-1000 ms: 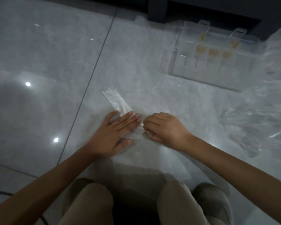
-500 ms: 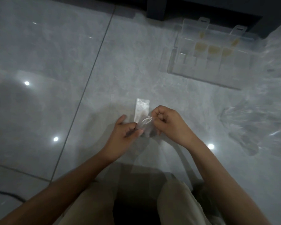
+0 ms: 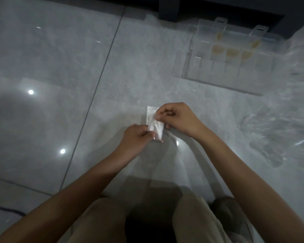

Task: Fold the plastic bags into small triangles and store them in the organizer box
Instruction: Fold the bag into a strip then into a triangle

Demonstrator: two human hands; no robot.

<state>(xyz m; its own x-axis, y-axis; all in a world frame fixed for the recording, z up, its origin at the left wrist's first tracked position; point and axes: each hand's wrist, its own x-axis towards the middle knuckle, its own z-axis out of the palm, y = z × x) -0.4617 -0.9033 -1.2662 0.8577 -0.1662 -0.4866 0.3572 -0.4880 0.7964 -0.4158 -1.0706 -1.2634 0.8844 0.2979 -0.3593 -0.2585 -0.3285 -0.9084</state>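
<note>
A clear plastic bag folded into a narrow strip [image 3: 154, 122] is held up above the grey tiled floor, in front of my knees. My left hand [image 3: 136, 138] pinches its lower end with curled fingers. My right hand [image 3: 178, 117] pinches the strip near its upper part, thumb against forefinger. The transparent organizer box [image 3: 218, 74] lies open on the floor at the upper right, with several yellowish folded triangles [image 3: 232, 52] in its compartments.
A heap of loose clear plastic bags [image 3: 279, 130] spreads over the floor at the right. A dark piece of furniture [image 3: 168, 7] stands at the top behind the box. My knees in beige trousers fill the bottom of the view.
The strip lay flat on the floor under my left palm one second ago. Both hands have since lifted it off the floor and turned it nearly upright, pinching its ends.
</note>
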